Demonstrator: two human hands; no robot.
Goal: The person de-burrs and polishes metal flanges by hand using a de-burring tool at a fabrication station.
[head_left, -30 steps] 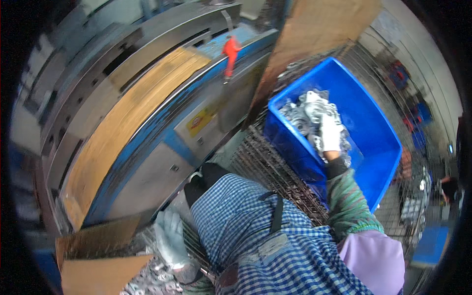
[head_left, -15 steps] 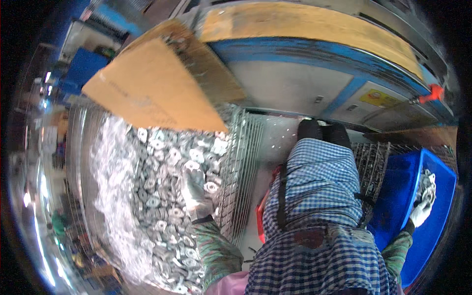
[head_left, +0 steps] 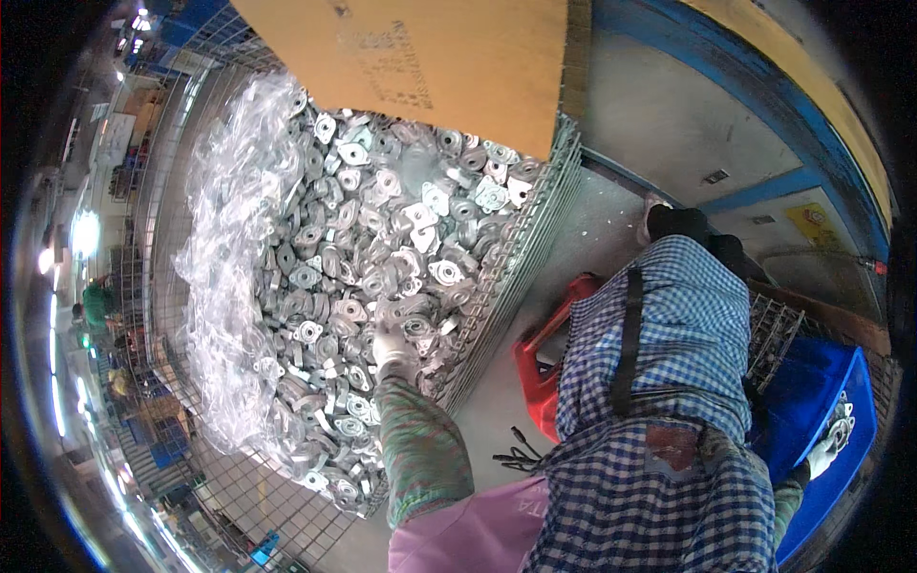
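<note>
My left hand [head_left: 392,348], in a whitish work glove, is down among the grey metal flange castings [head_left: 349,310] that fill a wire mesh crate [head_left: 521,258]. Its fingertips blend into the parts around them, so their grip is hard to make out. On the far right, my right hand [head_left: 821,459], gloved too, is inside a blue plastic bin [head_left: 798,406]. Its fingers close against a few metal castings [head_left: 842,427] there, partly hidden by the hand. Many castings are roundish, with a central hole and side lugs.
Clear plastic sheeting [head_left: 224,267] lines the crate's left side. A cardboard sheet [head_left: 411,67] covers its far end. Beside my apron stands a red plastic object [head_left: 538,372], with a dark cord [head_left: 519,454] on the floor. A blue-framed metal cabinet [head_left: 688,124] rises ahead.
My view has swung left and nearer the crate, showing more castings. My left hand is still among the castings, lower in the picture. My right hand is still in the blue bin.
</note>
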